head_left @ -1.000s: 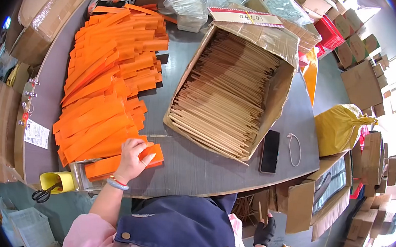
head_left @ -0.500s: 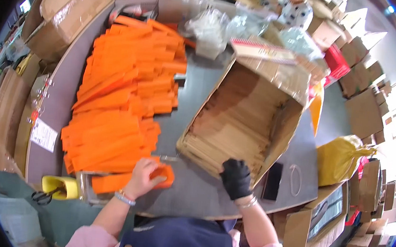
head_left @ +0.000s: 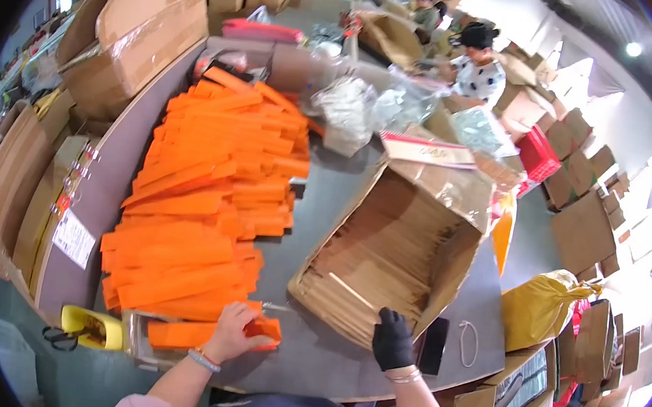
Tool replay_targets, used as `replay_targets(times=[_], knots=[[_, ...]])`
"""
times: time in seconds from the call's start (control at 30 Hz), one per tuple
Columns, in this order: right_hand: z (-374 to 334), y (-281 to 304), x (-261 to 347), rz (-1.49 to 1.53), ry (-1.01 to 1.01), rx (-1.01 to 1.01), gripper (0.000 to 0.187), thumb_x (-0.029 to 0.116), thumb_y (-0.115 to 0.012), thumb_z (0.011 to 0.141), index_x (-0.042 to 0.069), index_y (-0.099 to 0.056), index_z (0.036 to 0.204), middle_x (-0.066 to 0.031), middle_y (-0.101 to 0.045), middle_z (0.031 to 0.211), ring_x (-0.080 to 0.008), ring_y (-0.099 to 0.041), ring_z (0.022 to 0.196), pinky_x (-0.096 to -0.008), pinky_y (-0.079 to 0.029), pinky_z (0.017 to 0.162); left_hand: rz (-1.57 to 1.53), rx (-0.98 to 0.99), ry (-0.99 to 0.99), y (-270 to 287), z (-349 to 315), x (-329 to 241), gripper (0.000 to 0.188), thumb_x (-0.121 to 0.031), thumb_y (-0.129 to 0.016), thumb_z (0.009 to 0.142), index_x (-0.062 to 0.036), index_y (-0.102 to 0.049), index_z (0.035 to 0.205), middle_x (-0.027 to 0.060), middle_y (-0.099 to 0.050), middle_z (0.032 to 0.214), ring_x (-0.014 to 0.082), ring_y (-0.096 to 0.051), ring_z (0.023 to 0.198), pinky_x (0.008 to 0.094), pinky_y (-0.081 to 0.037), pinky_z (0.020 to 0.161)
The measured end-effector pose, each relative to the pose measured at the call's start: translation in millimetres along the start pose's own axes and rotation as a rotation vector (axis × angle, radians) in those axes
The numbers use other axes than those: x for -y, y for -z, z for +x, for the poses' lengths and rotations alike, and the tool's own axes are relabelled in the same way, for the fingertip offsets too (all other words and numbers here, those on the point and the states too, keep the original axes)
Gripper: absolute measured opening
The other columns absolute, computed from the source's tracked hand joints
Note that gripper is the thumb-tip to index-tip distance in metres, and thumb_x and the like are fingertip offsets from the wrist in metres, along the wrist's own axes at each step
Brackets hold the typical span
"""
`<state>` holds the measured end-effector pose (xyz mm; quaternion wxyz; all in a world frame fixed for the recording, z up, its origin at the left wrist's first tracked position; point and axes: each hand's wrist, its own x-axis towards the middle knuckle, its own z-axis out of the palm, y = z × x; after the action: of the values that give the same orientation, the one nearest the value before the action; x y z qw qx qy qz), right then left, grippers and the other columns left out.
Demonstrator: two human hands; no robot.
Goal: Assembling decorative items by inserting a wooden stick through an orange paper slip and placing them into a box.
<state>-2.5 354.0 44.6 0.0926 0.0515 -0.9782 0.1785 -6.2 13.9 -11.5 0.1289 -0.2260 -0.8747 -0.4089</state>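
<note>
Along the table's [head_left: 302, 374] near edge, one left hand [head_left: 233, 334], one right hand [head_left: 394, 339] with one held stick [head_left: 353, 291]; toward the right edge, one carton [head_left: 457, 263], one phone [head_left: 432, 347], one loop [head_left: 476, 346]; toward the left edge, looks like dozens of overlapping orange strips [head_left: 187, 257].

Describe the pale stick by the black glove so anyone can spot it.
On the grey table, find the open cardboard box of wooden sticks. At its near edge is the black-gloved right hand; the pale stick slants up-left from there. It looks clearly brighter than the sticks around it.
</note>
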Motion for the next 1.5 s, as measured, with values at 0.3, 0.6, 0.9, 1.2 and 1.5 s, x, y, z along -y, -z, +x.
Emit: replay_targets(times=[0.3,0.6,0.9,1.2,1.5], knots=[[-20,30,45,0.220,0.146,0.279,0.025,0.012,-0.061,0.090,0.016,-0.070,0.113,-0.0143,-0.060,0.078,-0.0347,-0.061,0.073,-0.0448,-0.047,0.064,-0.160,0.075,0.056,6,8,-5,0.020,-0.021,-0.084,0.072,-0.0124,-0.067,0.076,0.0002,-0.062,0.081,0.0211,-0.058,0.079,0.0340,-0.040,0.075],[-26,24,52,0.201,0.154,0.302,0.025,0.013,-0.063,0.089,0.016,-0.071,0.112,-0.0139,-0.061,0.078,-0.0335,-0.062,0.072,-0.0430,-0.048,0.063,-0.228,0.087,0.009,6,-3,4,0.017,-0.021,-0.076,0.083,-0.0106,-0.064,0.087,0.0024,-0.063,0.087,0.0244,-0.057,0.082,0.0361,-0.040,0.076],[-20,14,51,0.148,0.294,0.304,0.019,0.027,-0.063,0.091,0.019,-0.070,0.107,-0.0089,-0.062,0.074,-0.0305,-0.064,0.067,-0.0419,-0.048,0.058,-0.089,0.173,-0.099,15,7,-10,0.018,-0.021,-0.078,0.079,-0.0111,-0.065,0.087,0.0016,-0.064,0.085,0.0225,-0.059,0.080,0.0361,-0.042,0.076],[-1,38,52,0.158,0.204,0.448,0.024,0.037,-0.056,0.095,0.017,-0.068,0.099,-0.0087,-0.069,0.076,-0.0324,-0.068,0.069,-0.0426,-0.052,0.064,-0.073,0.188,-0.060,41,22,-36,0.015,-0.017,-0.076,0.079,-0.0091,-0.066,0.085,0.0035,-0.066,0.081,0.0235,-0.061,0.075,0.0348,-0.044,0.068],[-10,44,39,0.122,0.153,0.476,0.020,0.034,-0.058,0.094,0.015,-0.066,0.094,-0.0106,-0.067,0.076,-0.0329,-0.067,0.072,-0.0445,-0.051,0.063,-0.164,0.174,-0.026,38,22,-36,0.014,-0.016,-0.079,0.079,-0.0092,-0.070,0.086,0.0049,-0.066,0.078,0.0240,-0.061,0.073,0.0355,-0.045,0.067]])
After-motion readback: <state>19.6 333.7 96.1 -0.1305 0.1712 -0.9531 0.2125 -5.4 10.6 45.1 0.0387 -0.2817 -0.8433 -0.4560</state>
